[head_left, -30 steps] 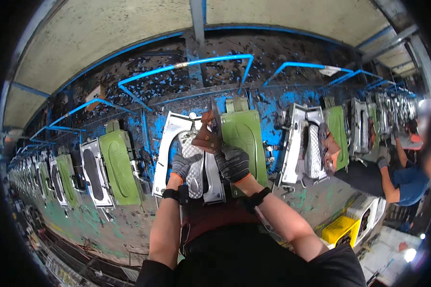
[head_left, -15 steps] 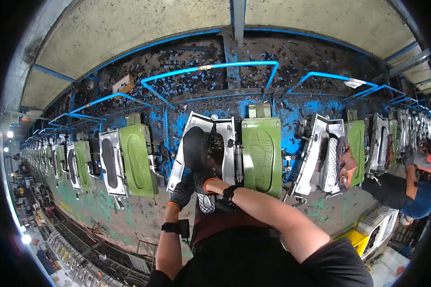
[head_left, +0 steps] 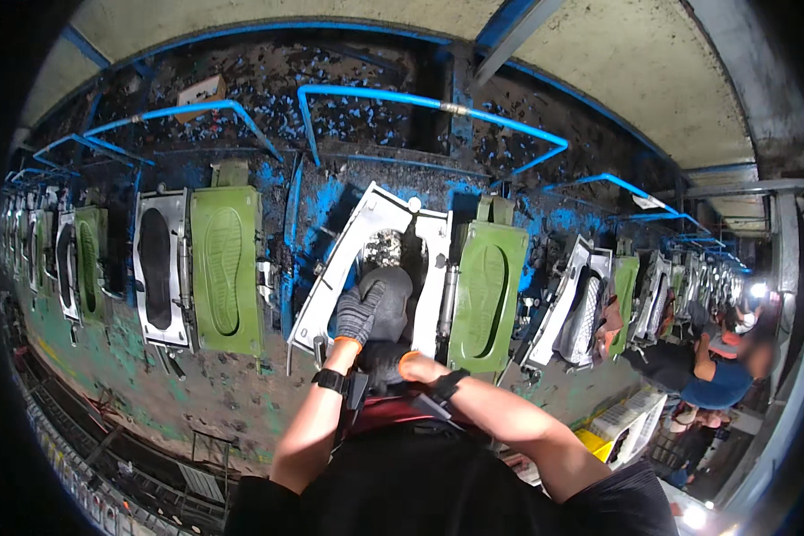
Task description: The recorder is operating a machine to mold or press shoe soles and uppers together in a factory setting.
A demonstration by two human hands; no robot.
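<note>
A dark grey shoe (head_left: 393,301), its rounded end upward, is in front of me over an opened silver metal mould frame (head_left: 330,277). My left hand (head_left: 359,313), in a grey knit glove with an orange cuff, is closed on the shoe's left side, fingers curved over it. My right hand (head_left: 387,362), gloved alike, is closed round its lower end; part of those fingers is hidden. Right of the frame stands a green plate (head_left: 480,295) with a sole-shaped hollow. Speckled metal (head_left: 386,248) shows inside the frame above the shoe.
More moulds line both sides; at left are a silver mould holding a dark sole (head_left: 155,268) and a green plate (head_left: 226,268). A blue rail (head_left: 438,105) runs behind. Black scraps (head_left: 375,67) litter the back. At far right is another person (head_left: 719,380), near a yellow crate (head_left: 593,444).
The shoe has moved down toward me, away from the frame's upper part. My left hand has shifted up from its lower end onto its side. The view has swung right.
</note>
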